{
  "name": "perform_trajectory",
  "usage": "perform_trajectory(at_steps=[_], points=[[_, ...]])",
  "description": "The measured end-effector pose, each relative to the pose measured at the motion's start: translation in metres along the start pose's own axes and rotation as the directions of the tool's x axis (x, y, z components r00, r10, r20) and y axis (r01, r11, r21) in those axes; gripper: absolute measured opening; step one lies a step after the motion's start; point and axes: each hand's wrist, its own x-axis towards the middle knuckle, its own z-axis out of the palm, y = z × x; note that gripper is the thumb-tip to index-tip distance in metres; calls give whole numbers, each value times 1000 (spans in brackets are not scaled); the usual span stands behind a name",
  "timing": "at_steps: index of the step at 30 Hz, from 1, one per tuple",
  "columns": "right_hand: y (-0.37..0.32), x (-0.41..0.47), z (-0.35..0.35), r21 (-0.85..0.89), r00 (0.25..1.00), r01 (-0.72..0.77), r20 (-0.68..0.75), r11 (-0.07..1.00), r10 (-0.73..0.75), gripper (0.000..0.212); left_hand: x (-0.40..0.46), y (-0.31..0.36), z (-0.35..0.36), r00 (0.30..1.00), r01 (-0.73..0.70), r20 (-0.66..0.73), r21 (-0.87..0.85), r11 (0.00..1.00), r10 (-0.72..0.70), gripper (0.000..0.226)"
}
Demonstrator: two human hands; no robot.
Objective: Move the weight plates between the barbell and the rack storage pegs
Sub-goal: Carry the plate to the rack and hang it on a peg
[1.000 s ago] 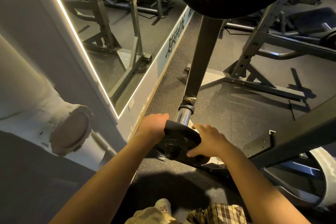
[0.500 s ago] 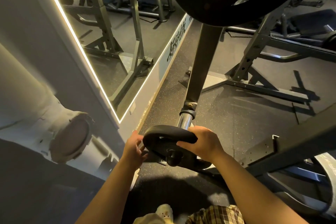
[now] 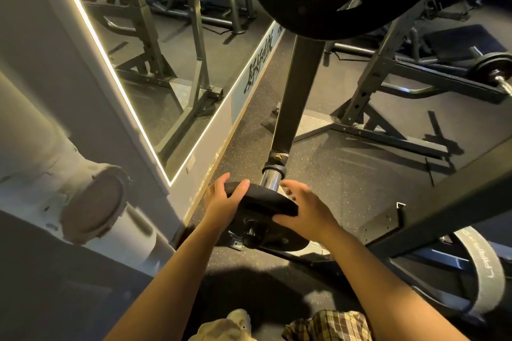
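Note:
A small black weight plate (image 3: 261, 202) sits on a chrome storage peg (image 3: 270, 180) low on the rack's dark upright (image 3: 296, 97). The peg's end pokes through the plate's hub toward me. My left hand (image 3: 224, 202) grips the plate's left rim, fingers curled over the top edge. My right hand (image 3: 304, 210) holds the right rim, thumb on the near face, fingers blurred behind it. A large black plate (image 3: 318, 8) hangs on the rack overhead.
A mirror with a lit edge (image 3: 116, 77) and a white pipe (image 3: 91, 202) line the wall on the left. A grey plate (image 3: 482, 271) leans at the lower right behind a slanted rack beam (image 3: 443, 202). Another loaded barbell (image 3: 496, 69) lies far right. The floor is rubber.
My left hand has come up from the plate's lower left side to its top left rim. My right hand has slid from the top of the rim to the right side.

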Motion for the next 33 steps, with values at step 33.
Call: perform_trajectory(at_steps=[33], points=[[-29, 25, 18, -189, 903, 134, -382, 973, -198, 53, 9, -13, -12, 978, 131, -117, -310, 942, -174, 47]])
